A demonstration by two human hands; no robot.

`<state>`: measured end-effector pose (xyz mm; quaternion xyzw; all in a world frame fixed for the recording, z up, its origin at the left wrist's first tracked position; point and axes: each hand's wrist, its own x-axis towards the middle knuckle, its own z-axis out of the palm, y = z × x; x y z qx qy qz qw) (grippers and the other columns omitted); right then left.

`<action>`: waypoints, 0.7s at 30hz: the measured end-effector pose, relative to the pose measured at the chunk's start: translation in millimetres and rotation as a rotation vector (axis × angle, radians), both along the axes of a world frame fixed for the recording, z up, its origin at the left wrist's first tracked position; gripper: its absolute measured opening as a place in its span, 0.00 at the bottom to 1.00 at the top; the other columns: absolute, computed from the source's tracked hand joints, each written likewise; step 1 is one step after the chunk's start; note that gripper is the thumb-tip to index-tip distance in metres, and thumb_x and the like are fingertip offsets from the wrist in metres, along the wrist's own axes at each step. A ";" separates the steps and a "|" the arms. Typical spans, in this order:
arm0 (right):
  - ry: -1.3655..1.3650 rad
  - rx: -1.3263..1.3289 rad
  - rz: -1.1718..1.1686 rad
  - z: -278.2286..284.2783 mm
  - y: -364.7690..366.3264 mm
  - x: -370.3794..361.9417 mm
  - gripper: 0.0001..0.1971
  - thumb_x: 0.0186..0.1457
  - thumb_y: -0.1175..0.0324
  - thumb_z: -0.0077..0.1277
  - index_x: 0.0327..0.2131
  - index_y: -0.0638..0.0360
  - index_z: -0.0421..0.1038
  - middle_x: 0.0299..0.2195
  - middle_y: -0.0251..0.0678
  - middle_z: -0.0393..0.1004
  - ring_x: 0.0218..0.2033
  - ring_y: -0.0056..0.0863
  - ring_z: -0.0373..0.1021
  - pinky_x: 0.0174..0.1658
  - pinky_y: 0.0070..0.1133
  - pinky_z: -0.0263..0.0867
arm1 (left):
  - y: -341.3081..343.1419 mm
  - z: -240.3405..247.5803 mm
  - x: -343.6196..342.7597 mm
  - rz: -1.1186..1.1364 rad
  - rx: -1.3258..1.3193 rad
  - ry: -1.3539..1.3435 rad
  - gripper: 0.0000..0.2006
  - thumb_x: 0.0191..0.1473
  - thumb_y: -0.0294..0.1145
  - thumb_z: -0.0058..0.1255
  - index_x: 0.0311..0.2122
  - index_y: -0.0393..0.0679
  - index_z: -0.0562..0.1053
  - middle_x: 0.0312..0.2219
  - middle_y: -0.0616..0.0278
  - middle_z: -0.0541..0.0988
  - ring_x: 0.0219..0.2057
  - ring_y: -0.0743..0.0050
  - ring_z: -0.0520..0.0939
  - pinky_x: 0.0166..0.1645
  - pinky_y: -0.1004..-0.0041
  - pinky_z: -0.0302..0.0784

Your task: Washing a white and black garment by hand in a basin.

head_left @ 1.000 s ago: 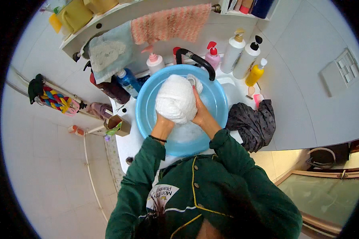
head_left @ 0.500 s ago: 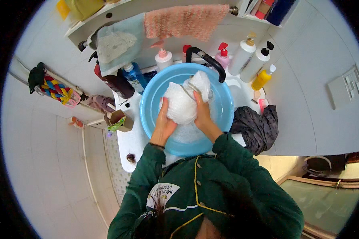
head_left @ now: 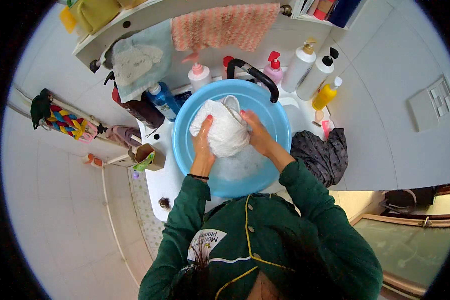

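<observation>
A bunched white towel with a nubby weave is held up over a round light-blue basin. My left hand grips its near left side, thumb on top. At its right side my right hand has its fingers curled against the cloth; some fingertips are hidden behind it. A folded edge of the towel sticks up at the far end. Below it, sudsy water covers the basin's bottom.
A black faucet arches over the basin's far right rim. Behind stand several pump bottles, including a blue bottle and a yellow bottle. Dark crumpled fabric lies right of the basin; a small box stands left.
The towel has shifted slightly left in the basin and been turned and bunched into a rounder lump. My right hand has moved from its top to its right side.
</observation>
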<state>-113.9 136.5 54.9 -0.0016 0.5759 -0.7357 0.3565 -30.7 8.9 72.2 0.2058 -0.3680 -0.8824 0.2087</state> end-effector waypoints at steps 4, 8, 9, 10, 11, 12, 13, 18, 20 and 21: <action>0.550 -0.085 0.166 39.0 -22.4 13.4 0.38 0.49 0.57 0.49 0.58 0.57 0.41 0.56 0.37 0.48 0.57 0.28 0.45 0.56 0.25 0.48 | 5.2 17.5 -1.7 0.114 -0.367 0.022 0.21 0.43 0.30 0.56 0.44 0.37 0.66 0.38 0.56 0.72 0.38 0.68 0.74 0.42 0.72 0.71; 0.208 -0.231 0.045 47.9 -39.0 8.3 0.26 0.48 0.57 0.50 0.49 0.59 0.59 0.42 0.35 0.66 0.42 0.27 0.64 0.46 0.20 0.59 | 1.2 29.2 -15.4 0.072 -0.329 0.077 0.18 0.46 0.34 0.53 0.41 0.37 0.68 0.37 0.59 0.73 0.37 0.72 0.74 0.42 0.75 0.69; 0.172 -0.214 -0.023 48.9 -42.7 7.2 0.21 0.48 0.57 0.50 0.43 0.58 0.65 0.37 0.34 0.69 0.36 0.26 0.67 0.40 0.21 0.63 | 4.2 40.8 -16.3 0.122 -0.382 0.064 0.16 0.46 0.36 0.52 0.39 0.37 0.70 0.34 0.59 0.74 0.35 0.72 0.75 0.40 0.75 0.70; 0.175 -0.216 -0.018 50.0 -44.1 4.2 0.21 0.48 0.57 0.50 0.43 0.58 0.65 0.37 0.34 0.69 0.36 0.26 0.67 0.40 0.21 0.63 | 2.2 41.9 -19.3 0.127 -0.384 0.066 0.16 0.46 0.36 0.52 0.39 0.37 0.70 0.34 0.59 0.74 0.35 0.72 0.75 0.40 0.75 0.70; 0.132 -0.273 -0.037 51.7 -45.2 1.1 0.20 0.47 0.57 0.50 0.42 0.58 0.65 0.36 0.34 0.69 0.35 0.26 0.67 0.39 0.22 0.64 | -1.1 42.9 -23.2 0.081 -0.334 0.061 0.16 0.46 0.36 0.52 0.39 0.37 0.69 0.34 0.58 0.74 0.34 0.72 0.75 0.39 0.74 0.71; 0.087 -0.331 -0.051 52.3 -47.2 -0.2 0.20 0.47 0.57 0.49 0.41 0.59 0.66 0.35 0.34 0.69 0.35 0.26 0.67 0.38 0.23 0.65 | -4.8 43.1 -25.2 0.039 -0.286 0.055 0.17 0.46 0.35 0.52 0.40 0.37 0.69 0.33 0.57 0.74 0.32 0.71 0.76 0.37 0.74 0.72; 0.088 -0.335 -0.040 52.7 -47.8 -0.7 0.20 0.47 0.57 0.49 0.41 0.59 0.66 0.35 0.34 0.69 0.35 0.26 0.67 0.38 0.23 0.65 | -6.8 41.3 -26.4 0.052 -0.281 0.027 0.16 0.47 0.37 0.51 0.39 0.37 0.70 0.31 0.56 0.75 0.30 0.70 0.77 0.36 0.73 0.73; 0.049 -0.328 0.061 54.7 -41.0 -6.7 0.21 0.47 0.57 0.49 0.42 0.59 0.64 0.35 0.35 0.69 0.36 0.26 0.68 0.40 0.23 0.65 | -8.3 41.4 -23.9 -0.172 -0.020 0.104 0.16 0.47 0.36 0.50 0.41 0.38 0.69 0.34 0.57 0.74 0.34 0.68 0.76 0.40 0.72 0.72; 0.091 -0.291 0.064 61.9 -36.2 -7.9 0.22 0.46 0.56 0.49 0.42 0.61 0.64 0.36 0.36 0.69 0.36 0.27 0.68 0.40 0.23 0.65 | -8.9 44.1 -22.3 -0.169 0.003 0.098 0.17 0.47 0.36 0.50 0.42 0.39 0.68 0.36 0.57 0.74 0.36 0.68 0.76 0.41 0.72 0.72; 0.128 -0.249 0.061 67.7 -33.6 -5.6 0.23 0.46 0.56 0.50 0.42 0.62 0.64 0.36 0.37 0.69 0.36 0.27 0.68 0.39 0.23 0.65 | -12.2 46.5 -19.6 -0.181 -0.049 0.108 0.17 0.47 0.36 0.50 0.42 0.39 0.68 0.37 0.58 0.73 0.38 0.68 0.75 0.42 0.71 0.71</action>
